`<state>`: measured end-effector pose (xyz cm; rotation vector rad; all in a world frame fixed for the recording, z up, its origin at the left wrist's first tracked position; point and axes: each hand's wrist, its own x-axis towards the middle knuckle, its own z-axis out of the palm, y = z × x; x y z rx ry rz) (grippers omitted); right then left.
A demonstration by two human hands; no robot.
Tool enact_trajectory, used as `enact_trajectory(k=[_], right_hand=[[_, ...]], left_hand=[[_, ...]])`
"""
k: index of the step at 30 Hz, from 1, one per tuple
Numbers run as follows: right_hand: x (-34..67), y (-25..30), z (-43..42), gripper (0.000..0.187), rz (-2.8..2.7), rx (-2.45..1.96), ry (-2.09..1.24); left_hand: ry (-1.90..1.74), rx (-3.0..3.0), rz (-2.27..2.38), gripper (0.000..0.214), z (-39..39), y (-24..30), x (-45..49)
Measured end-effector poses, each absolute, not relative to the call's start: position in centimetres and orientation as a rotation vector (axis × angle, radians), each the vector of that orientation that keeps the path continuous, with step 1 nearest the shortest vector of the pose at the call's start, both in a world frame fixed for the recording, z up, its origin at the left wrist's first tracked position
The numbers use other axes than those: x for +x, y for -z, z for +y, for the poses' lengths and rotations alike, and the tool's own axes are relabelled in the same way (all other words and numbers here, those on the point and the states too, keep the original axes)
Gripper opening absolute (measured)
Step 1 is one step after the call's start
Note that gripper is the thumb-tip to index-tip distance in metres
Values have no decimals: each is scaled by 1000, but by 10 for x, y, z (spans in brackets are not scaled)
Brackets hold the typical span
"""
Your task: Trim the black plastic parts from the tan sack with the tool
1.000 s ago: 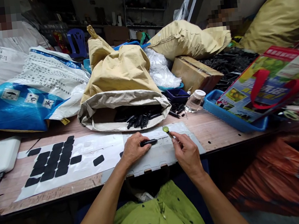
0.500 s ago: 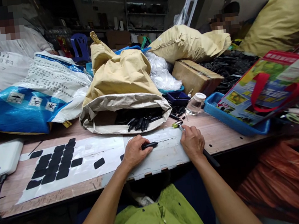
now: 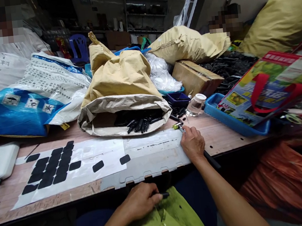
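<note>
My left hand (image 3: 142, 201) is low over my lap, beyond the table's front edge, its fingers closed round a short black tube-like piece (image 3: 165, 195). Only one end of that piece shows. On the table, my right hand (image 3: 193, 142) grips a small hammer; its metal head with a yellow-green face (image 3: 178, 125) points away from me, and its black handle (image 3: 212, 159) sticks out below the wrist. Beside it lies a grey-white board (image 3: 155, 157) with dark marks in a line. Similar black tube-like pieces (image 3: 142, 124) fill the mouth of a beige sack (image 3: 121, 73).
Black rounded squares (image 3: 98, 166) lie on white paper (image 3: 97, 147) at the left, near a white power bank (image 3: 1, 163). To the right stand a clear jar (image 3: 195, 104) and a blue basket (image 3: 233, 122) holding a colourful bag. Two people sit across the table.
My left hand has drawn back from the board towards my lap with the black piece in it. My right hand keeps the hammer in almost the same place.
</note>
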<state>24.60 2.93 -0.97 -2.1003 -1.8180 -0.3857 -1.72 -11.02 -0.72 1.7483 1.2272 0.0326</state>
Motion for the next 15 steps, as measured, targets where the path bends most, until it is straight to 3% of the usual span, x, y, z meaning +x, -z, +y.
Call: enact_trajectory(k=[6, 15], right_hand=[[246, 9, 29, 30, -1818, -2095, 389], [246, 9, 29, 29, -1815, -2110, 392]], left_hand=[[86, 1732, 1563, 44, -122, 77, -13], [127, 1826, 1510, 45, -119, 76, -7]])
